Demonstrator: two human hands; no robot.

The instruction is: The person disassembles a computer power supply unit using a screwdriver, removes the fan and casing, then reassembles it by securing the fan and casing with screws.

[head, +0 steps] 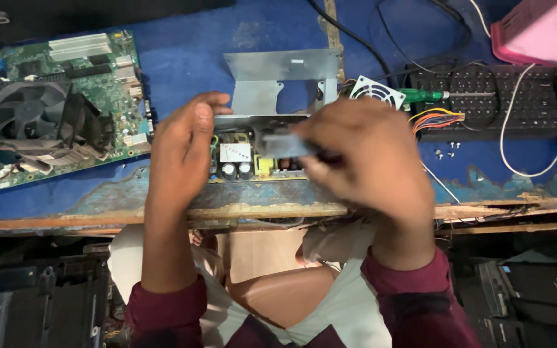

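**Bare metal casing, opened power supply steadied by two hands**

Grey sheet metal forms the open case of a power supply (272,77) that sits near the front edge of a worn blue workbench (195,58). The left hand (182,154) clasps the case's left wall, apparently bracing it so the unit cannot slide. The right hand (362,161) is closed around a blurred grey object (282,145), kind unclear, held directly over the exposed circuit board (240,158). A small white fan (376,91) and coloured wires (436,119) trail off to the right. A motherboard (46,103) lies well apart at left; a black keyboard (498,96) lies at right.
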